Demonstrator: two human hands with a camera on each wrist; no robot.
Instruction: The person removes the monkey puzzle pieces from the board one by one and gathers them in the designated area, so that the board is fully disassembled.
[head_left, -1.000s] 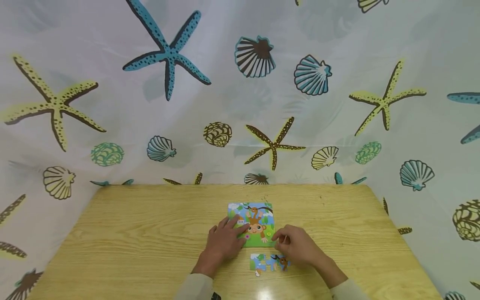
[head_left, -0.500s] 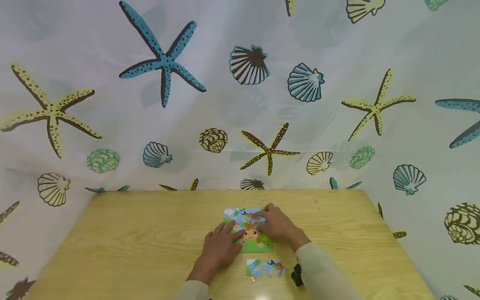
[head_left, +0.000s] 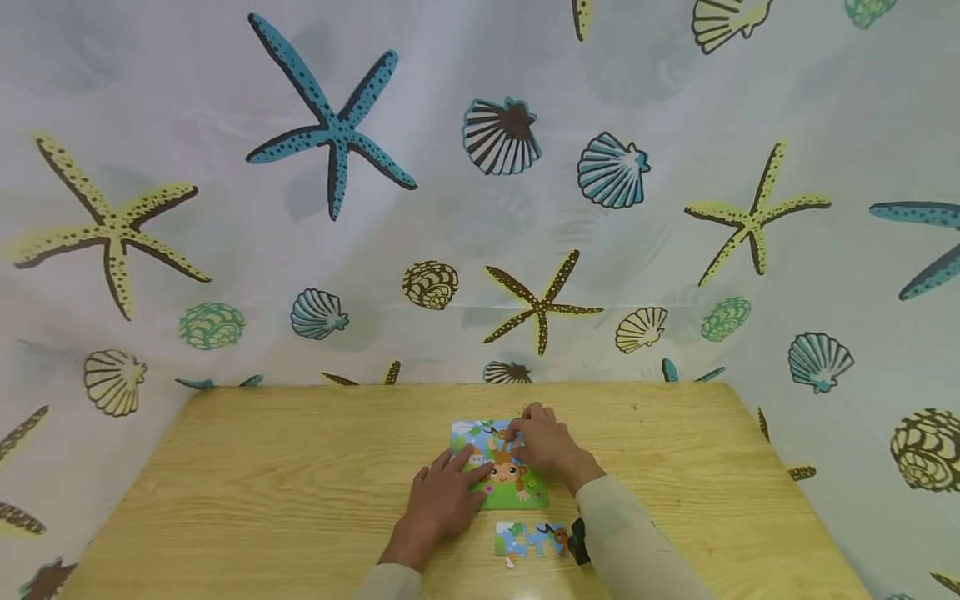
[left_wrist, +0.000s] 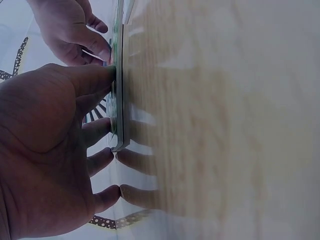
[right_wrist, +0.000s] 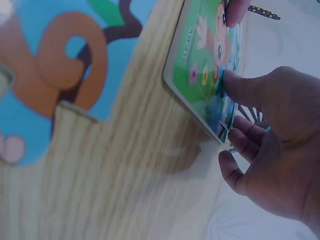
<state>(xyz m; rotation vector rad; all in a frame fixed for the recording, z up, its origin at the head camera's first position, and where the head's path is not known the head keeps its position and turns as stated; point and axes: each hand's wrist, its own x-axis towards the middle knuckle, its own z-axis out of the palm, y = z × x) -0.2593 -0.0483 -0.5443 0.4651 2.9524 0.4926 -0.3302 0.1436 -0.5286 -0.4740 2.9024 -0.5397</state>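
Note:
A square jigsaw board point(head_left: 517, 500) with a monkey picture lies flat on the wooden table. My left hand point(head_left: 442, 496) rests across its left side with fingers spread; in the left wrist view the thumb point(left_wrist: 105, 77) touches its face. At the upper right part of the board, my right hand point(head_left: 551, 446) has its thumb and fingers bent down onto a puzzle piece point(right_wrist: 226, 102), mostly covered in the head view. Below the board, several joined loose pieces point(head_left: 512, 542) show sky, leaves and an orange-brown animal; part of this group point(right_wrist: 75, 45) looms large in the right wrist view.
The light wooden table point(head_left: 300, 483) spreads out on both sides of the board. A white curtain point(head_left: 450, 208) printed with starfish and shells hangs behind and beside it. A black wrist device point(head_left: 577, 542) on the right arm is close beside the loose pieces.
My right hand has moved from the board's lower right corner up to its upper right part and stays there. The left hand keeps its place on the board. The head view has shifted slightly.

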